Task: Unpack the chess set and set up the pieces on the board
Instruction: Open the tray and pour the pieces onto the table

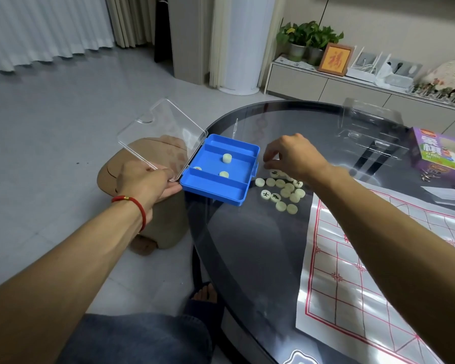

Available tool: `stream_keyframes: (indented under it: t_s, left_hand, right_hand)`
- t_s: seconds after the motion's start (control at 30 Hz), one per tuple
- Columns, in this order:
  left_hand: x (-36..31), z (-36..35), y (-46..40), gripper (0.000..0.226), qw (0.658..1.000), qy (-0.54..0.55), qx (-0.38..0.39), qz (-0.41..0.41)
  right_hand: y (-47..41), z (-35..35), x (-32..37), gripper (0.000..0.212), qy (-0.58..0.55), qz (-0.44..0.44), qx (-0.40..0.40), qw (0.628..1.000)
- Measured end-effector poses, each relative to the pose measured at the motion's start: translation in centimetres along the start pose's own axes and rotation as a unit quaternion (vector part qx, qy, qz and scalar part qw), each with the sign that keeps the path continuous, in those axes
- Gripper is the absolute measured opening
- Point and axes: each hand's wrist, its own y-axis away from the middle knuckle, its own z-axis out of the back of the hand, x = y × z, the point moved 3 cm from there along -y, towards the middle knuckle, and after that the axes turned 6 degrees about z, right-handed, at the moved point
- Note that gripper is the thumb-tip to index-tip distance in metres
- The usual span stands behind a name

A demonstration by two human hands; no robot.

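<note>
A blue plastic case with a clear hinged lid hangs half over the left edge of the round glass table. Three pale round chess pieces lie inside it. My left hand grips the case at its left corner by the hinge. Several pale pieces, some with black characters, lie in a heap on the glass just right of the case. My right hand hovers over that heap with curled fingertips touching the pieces; what they pinch is hidden. The white board sheet with red lines lies at the right.
A purple game box stands at the table's far right beside a clear plastic tray. A brown plush cushion lies on the floor under the case. My knee and foot are below the table's near edge.
</note>
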Motion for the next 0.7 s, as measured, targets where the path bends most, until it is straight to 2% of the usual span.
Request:
stream_keyframes:
  t_s: [0.1,0.23,0.27,0.43,0.57,0.7]
  left_hand:
    - [0.2,0.1,-0.3,0.007,1.000,-0.010,-0.002,-0.004]
    - [0.4,-0.1,-0.3,0.007,1.000,-0.019,0.003,-0.002]
    - [0.4,-0.1,-0.3,0.007,1.000,-0.020,0.005,-0.002]
    - [0.5,-0.1,-0.2,0.006,1.000,-0.021,0.009,-0.007]
    - [0.6,0.0,0.1,0.006,1.000,-0.022,0.016,-0.012]
    - [0.5,-0.1,0.1,0.006,0.999,-0.030,0.012,-0.009]
  right_hand:
    - [0.2,0.2,0.2,0.018,-0.010,-0.006,0.005,1.000]
    - [-0.1,2.0,1.6,0.012,-0.011,0.024,-0.077,0.997]
    - [-0.5,2.2,2.5,0.012,-0.015,0.048,-0.074,0.996]
    - [-2.6,0.4,6.7,0.035,0.040,0.136,0.067,0.988]
    - [-3.3,-0.4,7.0,0.020,0.058,0.141,0.092,0.984]
    - [-3.5,-0.4,6.7,0.019,0.059,0.137,0.114,0.982]
